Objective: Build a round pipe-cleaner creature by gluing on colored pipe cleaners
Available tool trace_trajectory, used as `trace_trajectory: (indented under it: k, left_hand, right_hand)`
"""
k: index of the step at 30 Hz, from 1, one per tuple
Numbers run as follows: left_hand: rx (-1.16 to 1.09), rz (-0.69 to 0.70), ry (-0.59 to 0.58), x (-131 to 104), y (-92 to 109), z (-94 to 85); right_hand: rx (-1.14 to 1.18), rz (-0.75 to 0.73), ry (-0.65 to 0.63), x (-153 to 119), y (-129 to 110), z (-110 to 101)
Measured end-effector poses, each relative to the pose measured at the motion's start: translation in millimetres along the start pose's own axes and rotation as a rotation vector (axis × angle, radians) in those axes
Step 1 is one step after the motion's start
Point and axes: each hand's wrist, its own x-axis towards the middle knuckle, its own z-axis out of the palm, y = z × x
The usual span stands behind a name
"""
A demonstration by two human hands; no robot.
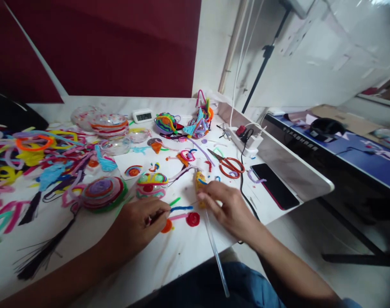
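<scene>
My left hand (146,220) pinches a short blue pipe cleaner (182,208) that points right, just above the white table. My right hand (225,205) is closed at a yellow hot glue gun (200,177), its fingers covering part of the body. A clear glue stick (215,248) runs from the gun's rear past the table's front edge. Between my hands lie a red coil with a pink stem (192,219) and an orange coil (166,226). Behind my left hand stands a small clear ball decorated with coloured strips (151,186).
Orange-handled scissors (231,167), a phone (275,186) and a power strip (244,141) with cables lie to the right. Many pipe cleaners (31,149) and a round coiled ornament (103,193) with a dark tassel cover the left. A digital clock (143,116) stands behind.
</scene>
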Motion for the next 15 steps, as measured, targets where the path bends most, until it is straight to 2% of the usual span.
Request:
trace_trajectory:
  k: [2, 6, 10, 15]
  left_hand:
    - [-0.016, -0.002, -0.028, -0.8, -1.6, 0.9]
    - [-0.033, 0.017, -0.110, -1.1, 0.4, -2.0]
    - [-0.016, 0.052, -0.160, 0.0, 4.4, -10.9]
    - [0.031, 0.064, -0.103, 1.4, 4.9, -20.9]
  right_hand:
    - [-0.161, 0.036, -0.018, 5.1, 17.9, -13.5]
    - [-0.302, 0.058, -0.188, 15.1, 44.5, -24.5]
    - [-0.413, 0.051, -0.244, 21.2, 52.2, -18.9]
    - [-0.476, -0.004, -0.277, 26.5, 55.4, -15.4]
